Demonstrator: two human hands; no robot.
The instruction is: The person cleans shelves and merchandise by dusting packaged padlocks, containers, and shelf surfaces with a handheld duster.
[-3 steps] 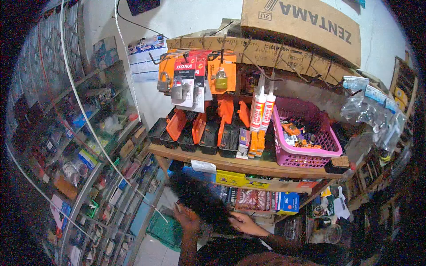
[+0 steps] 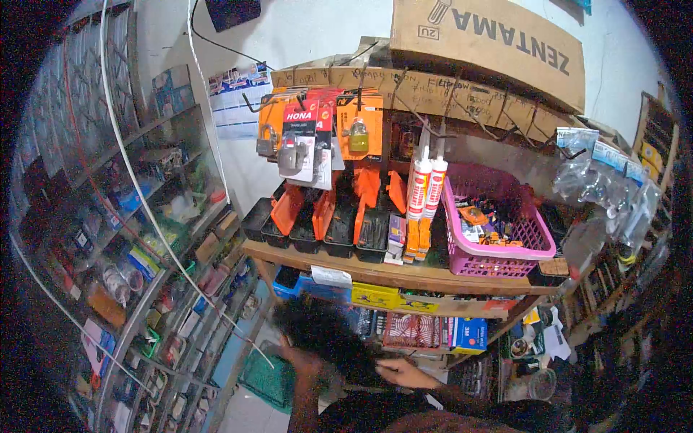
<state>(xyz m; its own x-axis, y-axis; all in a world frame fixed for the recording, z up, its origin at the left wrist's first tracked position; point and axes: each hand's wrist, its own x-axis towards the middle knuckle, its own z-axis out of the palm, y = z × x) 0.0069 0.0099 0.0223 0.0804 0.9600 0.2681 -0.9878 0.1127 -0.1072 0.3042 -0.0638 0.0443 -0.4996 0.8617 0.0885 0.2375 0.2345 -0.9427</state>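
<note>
A dark, fuzzy mass fills the space between my hands, below the wooden shelf; what it is cannot be made out. My left hand is against its lower left side, its fingers mostly lost in shadow. On the right, my right hand touches the edge of the mass with its fingers curled together; anything inside them is hidden. Behind the mass, a blue bin and a yellow box stand under the shelf.
The wooden shelf holds black bins with orange lids, sealant tubes and a pink basket. Padlock packs hang above. A green basket is on the floor. Glass shelving and dangling cables are at left.
The dark mass sits slightly lower in view, showing more of the blue bin. Both hands keep nearly the same places beside it.
</note>
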